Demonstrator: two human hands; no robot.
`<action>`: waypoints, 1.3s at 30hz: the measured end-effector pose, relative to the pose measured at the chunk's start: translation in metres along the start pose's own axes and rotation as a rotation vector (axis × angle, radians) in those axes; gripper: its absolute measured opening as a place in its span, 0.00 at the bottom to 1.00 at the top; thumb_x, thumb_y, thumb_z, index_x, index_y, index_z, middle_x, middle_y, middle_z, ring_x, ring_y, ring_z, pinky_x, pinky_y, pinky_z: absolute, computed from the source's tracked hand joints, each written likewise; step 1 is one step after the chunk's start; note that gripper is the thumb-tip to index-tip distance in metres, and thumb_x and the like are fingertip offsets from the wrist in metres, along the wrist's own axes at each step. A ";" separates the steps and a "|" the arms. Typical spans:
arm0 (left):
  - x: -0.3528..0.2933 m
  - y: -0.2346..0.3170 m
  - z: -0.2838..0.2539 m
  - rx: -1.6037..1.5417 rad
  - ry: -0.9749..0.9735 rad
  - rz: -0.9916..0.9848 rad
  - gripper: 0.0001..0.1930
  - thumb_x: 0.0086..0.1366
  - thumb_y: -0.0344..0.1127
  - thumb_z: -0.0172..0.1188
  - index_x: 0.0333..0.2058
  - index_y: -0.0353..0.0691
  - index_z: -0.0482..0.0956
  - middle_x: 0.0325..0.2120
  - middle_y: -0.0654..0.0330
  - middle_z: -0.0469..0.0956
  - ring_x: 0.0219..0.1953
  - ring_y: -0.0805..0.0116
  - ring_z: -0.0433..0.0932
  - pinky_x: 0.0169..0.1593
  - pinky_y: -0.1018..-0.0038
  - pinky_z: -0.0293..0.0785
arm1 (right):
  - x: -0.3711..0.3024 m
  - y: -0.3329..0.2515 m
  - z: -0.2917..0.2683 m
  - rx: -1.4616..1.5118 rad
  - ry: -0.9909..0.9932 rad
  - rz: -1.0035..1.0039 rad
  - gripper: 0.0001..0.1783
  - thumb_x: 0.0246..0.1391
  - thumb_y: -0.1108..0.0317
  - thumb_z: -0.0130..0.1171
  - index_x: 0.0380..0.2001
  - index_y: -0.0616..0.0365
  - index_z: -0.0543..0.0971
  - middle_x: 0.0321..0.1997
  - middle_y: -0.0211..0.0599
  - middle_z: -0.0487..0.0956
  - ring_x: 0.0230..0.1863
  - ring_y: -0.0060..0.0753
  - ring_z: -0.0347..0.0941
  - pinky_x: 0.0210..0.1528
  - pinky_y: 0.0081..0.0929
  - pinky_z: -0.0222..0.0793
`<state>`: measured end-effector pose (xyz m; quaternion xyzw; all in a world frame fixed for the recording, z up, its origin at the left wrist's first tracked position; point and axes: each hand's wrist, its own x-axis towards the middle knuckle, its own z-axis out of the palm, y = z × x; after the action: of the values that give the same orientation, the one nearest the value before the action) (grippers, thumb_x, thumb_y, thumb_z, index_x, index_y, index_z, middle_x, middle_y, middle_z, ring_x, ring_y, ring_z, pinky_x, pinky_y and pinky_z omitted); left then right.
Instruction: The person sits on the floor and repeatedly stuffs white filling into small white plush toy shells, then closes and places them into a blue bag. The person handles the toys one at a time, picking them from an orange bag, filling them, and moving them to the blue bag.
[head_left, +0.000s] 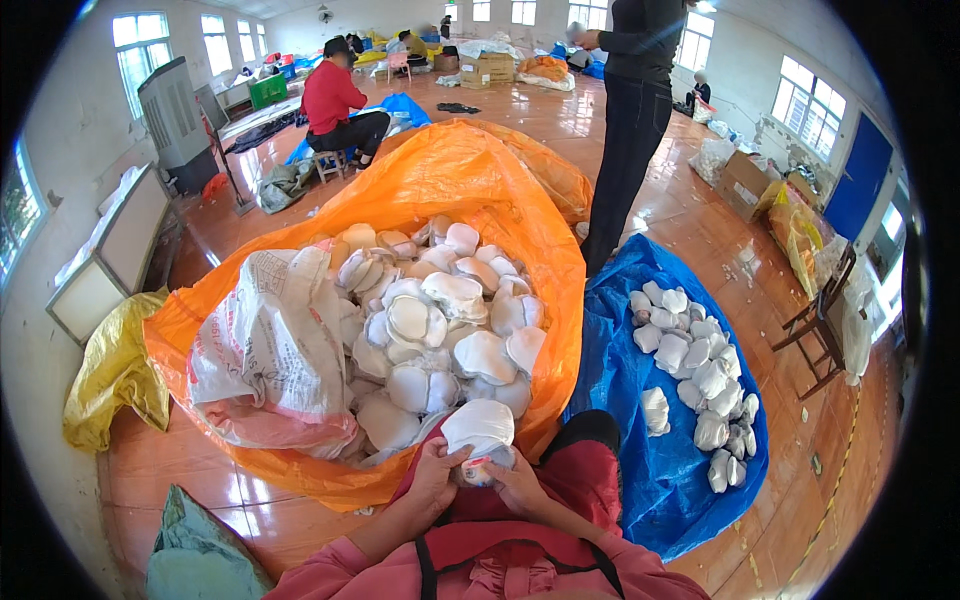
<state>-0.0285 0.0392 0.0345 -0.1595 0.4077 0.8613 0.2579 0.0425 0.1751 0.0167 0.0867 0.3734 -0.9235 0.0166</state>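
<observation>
Over my lap I hold a small stack of white, rounded foam pads (478,426). My left hand (436,478) grips its lower left side, fingers bent round the edge. My right hand (514,484) is closed on the lower right side, where something small with coloured patches shows between the hands, too unclear to name. Just beyond them, a large orange sack (430,172) lies opened out around a heap of similar pads (408,318). A white woven sack (268,335) with red print rests over the heap's left part.
To my right, a blue sheet (655,515) carries bundled white pads (708,375). A person in dark clothes (632,120) stands behind it; another in red (332,98) sits on a stool. A yellow sack (115,370) and a green sack (200,550) lie left. A wooden chair (822,325) stands right.
</observation>
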 end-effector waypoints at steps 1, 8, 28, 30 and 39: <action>0.002 0.000 -0.004 -0.052 -0.057 -0.044 0.19 0.57 0.20 0.62 0.45 0.39 0.65 0.41 0.57 0.74 0.42 0.65 0.77 0.44 0.69 0.79 | 0.000 -0.001 0.002 0.028 -0.005 -0.007 0.24 0.56 0.74 0.58 0.55 0.60 0.66 0.52 0.38 0.75 0.52 0.34 0.73 0.57 0.34 0.69; -0.009 0.010 0.001 0.020 -0.218 -0.270 0.21 0.64 0.27 0.57 0.55 0.37 0.64 0.48 0.53 0.73 0.49 0.57 0.75 0.53 0.60 0.75 | -0.003 0.000 -0.010 0.023 0.035 0.016 0.26 0.55 0.76 0.59 0.56 0.57 0.65 0.53 0.36 0.73 0.54 0.34 0.72 0.57 0.35 0.69; -0.002 -0.007 -0.020 0.279 -0.215 -0.280 0.18 0.60 0.22 0.58 0.50 0.30 0.71 0.42 0.52 0.79 0.42 0.59 0.80 0.46 0.63 0.79 | 0.001 0.001 -0.024 -0.197 0.080 0.172 0.21 0.62 0.63 0.54 0.54 0.64 0.70 0.47 0.36 0.77 0.44 0.27 0.74 0.49 0.27 0.71; -0.004 -0.004 -0.017 0.282 -0.204 -0.294 0.19 0.60 0.22 0.58 0.51 0.31 0.71 0.43 0.52 0.78 0.43 0.58 0.79 0.48 0.63 0.78 | 0.000 0.004 -0.025 -0.143 0.086 0.167 0.21 0.62 0.63 0.55 0.54 0.64 0.70 0.46 0.36 0.78 0.43 0.27 0.75 0.47 0.27 0.72; -0.004 0.004 -0.016 0.131 -0.346 -0.355 0.22 0.58 0.23 0.61 0.52 0.33 0.70 0.45 0.53 0.78 0.46 0.58 0.78 0.52 0.62 0.75 | 0.000 0.014 -0.040 0.008 -0.052 0.112 0.20 0.61 0.68 0.54 0.56 0.59 0.68 0.51 0.36 0.77 0.49 0.33 0.75 0.54 0.33 0.71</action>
<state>-0.0261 0.0228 0.0291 -0.0617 0.3780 0.7886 0.4810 0.0502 0.1928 -0.0214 0.0836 0.3636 -0.9246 0.0775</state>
